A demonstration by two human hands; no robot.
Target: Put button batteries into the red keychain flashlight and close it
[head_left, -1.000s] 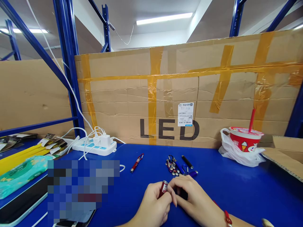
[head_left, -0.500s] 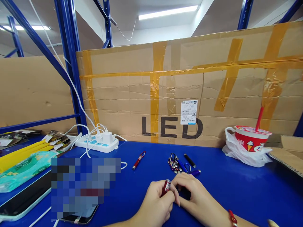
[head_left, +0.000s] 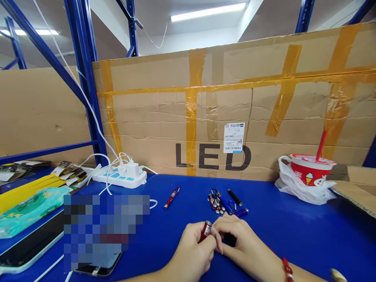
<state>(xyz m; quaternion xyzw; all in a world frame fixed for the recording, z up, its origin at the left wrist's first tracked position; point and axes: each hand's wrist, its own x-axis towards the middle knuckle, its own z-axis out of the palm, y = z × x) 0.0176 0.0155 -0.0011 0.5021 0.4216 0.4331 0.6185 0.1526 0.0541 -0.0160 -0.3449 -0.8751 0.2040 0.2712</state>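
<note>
- The left hand [head_left: 197, 248] is closed round a dark red metal cylinder [head_left: 206, 230], its silver end and pale label poking up between thumb and curled forefinger, above the blue tabletop [head_left: 282, 219].
- The right hand [head_left: 239, 237] is bent inward, its fingertips meeting the left fingers; whether it holds anything cannot be told, as its palm side is hidden.
- Just beyond the right knuckles lie a shiny blue metal cylinder [head_left: 241, 212], a slim black cylinder [head_left: 235, 197] and a clump of small silver-and-red pieces [head_left: 216, 204]. A forward push could knock these apart or set the cylinders rolling, since they are round and nothing visible hems them in.
- The gripped cylinder looks smooth, so a loose pinch or a sudden twist could let it slip; any small part concealed in the fingers could drop too.
- A slim red pen-shaped metal tube with a clip [head_left: 172, 198] lies well apart, less likely to be bumped.
</note>
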